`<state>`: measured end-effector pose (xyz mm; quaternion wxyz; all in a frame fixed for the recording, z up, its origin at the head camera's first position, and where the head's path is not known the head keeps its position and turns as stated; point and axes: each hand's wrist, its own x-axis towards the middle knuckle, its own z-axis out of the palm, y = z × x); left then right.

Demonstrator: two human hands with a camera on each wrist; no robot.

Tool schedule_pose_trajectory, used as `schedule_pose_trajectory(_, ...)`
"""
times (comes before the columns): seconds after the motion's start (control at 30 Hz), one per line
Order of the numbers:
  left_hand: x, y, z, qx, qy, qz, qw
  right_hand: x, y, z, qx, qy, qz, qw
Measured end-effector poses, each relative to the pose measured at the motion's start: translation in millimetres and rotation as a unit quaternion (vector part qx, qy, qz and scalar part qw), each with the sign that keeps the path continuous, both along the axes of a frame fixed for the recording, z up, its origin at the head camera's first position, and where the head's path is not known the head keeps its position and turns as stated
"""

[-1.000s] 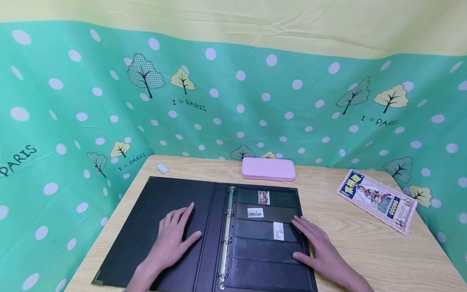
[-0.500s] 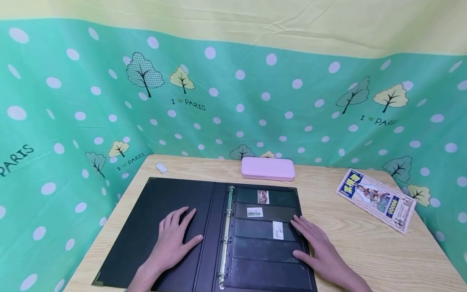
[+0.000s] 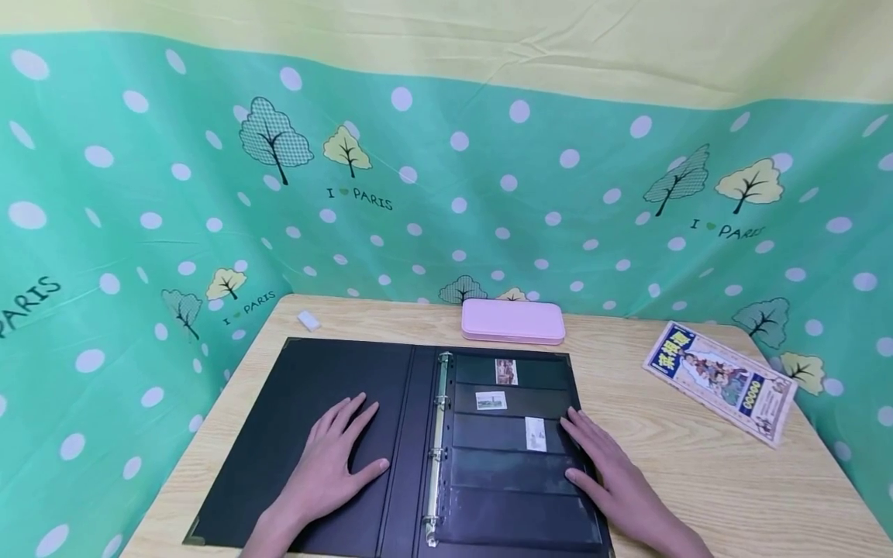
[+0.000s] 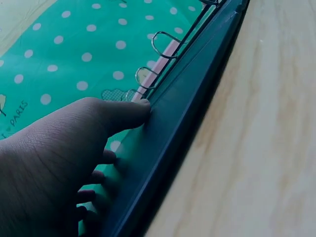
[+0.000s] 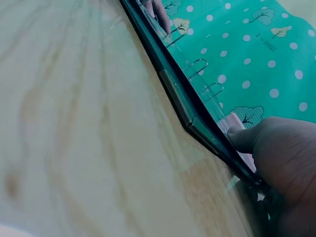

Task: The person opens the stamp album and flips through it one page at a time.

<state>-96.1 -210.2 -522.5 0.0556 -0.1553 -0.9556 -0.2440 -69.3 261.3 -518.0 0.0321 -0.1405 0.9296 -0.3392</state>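
A black ring-binder stamp album [image 3: 328,360] lies spread out on the table, its metal ring spine [image 3: 437,446] down the middle. Its clear pocket page carries a reddish stamp [image 3: 506,372], a greenish stamp [image 3: 491,401] and a pale stamp [image 3: 536,434]. My left hand [image 3: 331,465] rests on the bare inside cover, fingers spread; in the left wrist view, the thumb [image 4: 126,114] touches the album. My right hand [image 3: 617,477] lies along the page's outer edge, fingers extended. Its thumb [image 5: 244,138] is on that edge in the right wrist view; its other fingers are mostly hidden there.
Behind the album stands a pink case [image 3: 512,321]. A small white block, perhaps an eraser [image 3: 308,320], lies at the back left. A printed booklet [image 3: 721,380] is at the right on the wooden table [image 3: 705,488]. A green dotted curtain [image 3: 418,186] encloses the back and sides.
The album has shifted slightly right and away from me, with both hands still on it. My left fingers have spread slightly. The case, white block and booklet stay put.
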Motion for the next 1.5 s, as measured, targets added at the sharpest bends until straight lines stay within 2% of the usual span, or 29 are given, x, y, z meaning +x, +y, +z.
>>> schedule_pose_trajectory(0.23,3.2,-0.1,2.2,-0.008,-0.013,-0.003,0.9999,-0.3,-1.5,-0.8,0.011,0.018,0.002,1.000)
schedule_pose_trajectory(0.4,2.4,-0.1,3.6,-0.008,-0.015,-0.012,0.9998,-6.6,-1.0,6.3,0.007,0.025,0.007,1.000)
schedule_pose_trajectory(0.53,-1.3,2.1,2.0,-0.003,-0.009,-0.018,0.9998,-20.7,2.8,12.9,-0.003,0.034,0.007,0.999)
schedule_pose_trajectory(0.8,0.0,5.6,-0.2,0.007,-0.019,-0.016,0.9997,-64.5,10.6,18.2,0.025,0.042,0.017,0.999)
schedule_pose_trajectory(1.0,0.6,7.6,-0.5,0.008,-0.019,-0.012,0.9997,-93.5,18.5,9.9,0.054,0.042,0.002,0.998)
schedule_pose_trajectory(1.2,0.9,7.7,-0.1,0.008,-0.018,-0.014,0.9997,-104.3,22.7,-2.3,0.073,0.052,-0.014,0.996)
schedule_pose_trajectory(1.5,0.7,7.7,1.0,0.008,-0.017,-0.015,0.9997,-108.5,18.8,-4.2,0.114,0.060,-0.025,0.991)
